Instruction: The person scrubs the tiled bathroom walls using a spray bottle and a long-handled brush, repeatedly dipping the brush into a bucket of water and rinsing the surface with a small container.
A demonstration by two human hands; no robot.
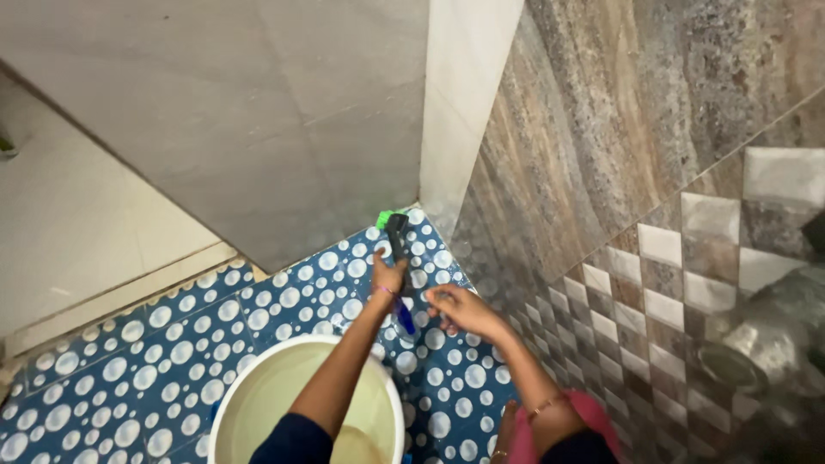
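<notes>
Near the middle of the frame, the person's left hand (388, 277) is wrapped in a fist around the handle of a long scrubbing brush (398, 258). The handle is dark where it leaves the top of the fist and blue where it pokes out below, and it points up the frame toward the corner of the room. The brush's green bristled head (387, 216) rests on the floor right at that corner, just above the hand. A thin band circles the left wrist.

Just to the right, the right hand (460, 309) hovers low over the floor, palm down, fingers loosely curled together with their tips close to the tiles; whether they touch the floor cannot be told. It sits just beside the blue end of the handle without gripping it. A thin bangle shows on the right forearm, and a pink sleeve (593, 421) sits at the lower right.

Under both hands lies a blue floor (155, 361) patterned with white bubble-like dots. At the bottom centre, beneath the left forearm, stands a white bucket (225, 404) holding cloudy, yellowish water.

A plain grey wall (258, 112) fills the upper left, a white vertical strip (460, 94) marks the corner, and a brown stone-look wall with checkered tiles (670, 258) fills the right.
</notes>
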